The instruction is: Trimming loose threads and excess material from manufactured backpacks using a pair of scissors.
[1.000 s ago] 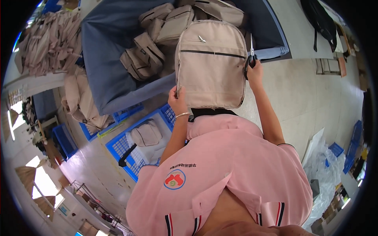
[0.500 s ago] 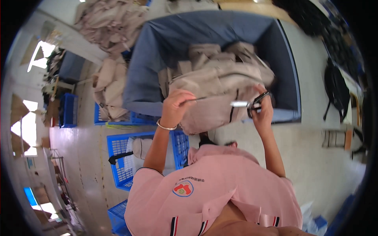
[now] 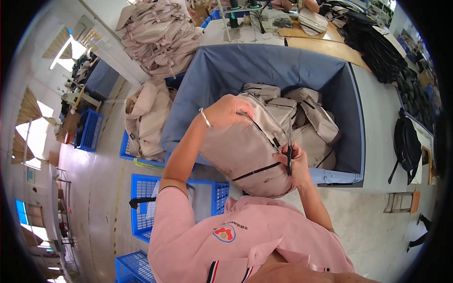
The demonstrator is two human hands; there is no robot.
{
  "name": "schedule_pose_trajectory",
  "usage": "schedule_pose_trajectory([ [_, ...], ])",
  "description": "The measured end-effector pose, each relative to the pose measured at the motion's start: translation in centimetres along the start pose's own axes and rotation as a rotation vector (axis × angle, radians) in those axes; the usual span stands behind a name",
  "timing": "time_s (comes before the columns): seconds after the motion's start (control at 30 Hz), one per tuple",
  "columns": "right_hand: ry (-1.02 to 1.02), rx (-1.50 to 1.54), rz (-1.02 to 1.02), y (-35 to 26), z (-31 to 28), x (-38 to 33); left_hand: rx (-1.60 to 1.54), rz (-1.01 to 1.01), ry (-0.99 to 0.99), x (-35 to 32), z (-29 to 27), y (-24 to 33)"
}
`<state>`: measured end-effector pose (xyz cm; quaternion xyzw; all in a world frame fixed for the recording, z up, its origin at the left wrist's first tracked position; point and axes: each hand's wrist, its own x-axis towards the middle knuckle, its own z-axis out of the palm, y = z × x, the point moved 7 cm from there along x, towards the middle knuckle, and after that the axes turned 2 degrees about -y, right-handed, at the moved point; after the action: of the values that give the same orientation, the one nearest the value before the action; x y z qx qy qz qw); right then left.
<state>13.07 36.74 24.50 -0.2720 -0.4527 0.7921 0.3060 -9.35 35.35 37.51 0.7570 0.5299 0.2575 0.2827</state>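
Observation:
A beige fabric bag piece (image 3: 236,153) with dark zippers hangs tilted in front of me at the near rim of a blue-grey cloth-lined bin (image 3: 257,59). My left hand (image 3: 231,112) is closed, pinching the bag's upper edge at one end of a zipper. At the other end of that edge, my right hand (image 3: 297,166) is closed around black-handled scissors (image 3: 289,160), with their blades pointing up and away. Its fingertips also touch the bag. Several more beige bags (image 3: 309,122) lie in the bin behind it.
Blue plastic crates (image 3: 221,195) stand on the floor at my left. Beige bags are heaped at the far left (image 3: 163,40). A worktable (image 3: 325,45) lies beyond the bin, with a person's arms at its far side. Black bags (image 3: 406,141) are at the right.
The bag has turned and tilted, its right end lower. My left hand has moved up and right along with it; my right hand has moved lower and left, the scissors now pointing up.

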Motion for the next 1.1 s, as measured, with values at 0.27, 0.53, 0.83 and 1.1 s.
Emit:
schedule_pose_trajectory([
  [0.27, 0.338, -0.168, 0.135, 9.6, -6.7, 5.2, 0.196, -0.048, -0.076, 5.0, 7.2, -14.9],
  [0.53, 0.409, -0.132, 0.118, 11.0, -9.7, 4.6, -0.17, -0.127, -0.018, 6.8, 9.4, -17.4],
  [0.83, 0.236, -1.182, -0.053, 8.7, -10.6, -1.3, -0.339, -0.124, -0.049, 6.1, 9.6, -17.0],
  [1.1, 0.12, -1.354, -0.027, 7.3, -8.5, 0.7, -0.383, -0.136, -0.075, 6.2, 9.5, -16.7],
])
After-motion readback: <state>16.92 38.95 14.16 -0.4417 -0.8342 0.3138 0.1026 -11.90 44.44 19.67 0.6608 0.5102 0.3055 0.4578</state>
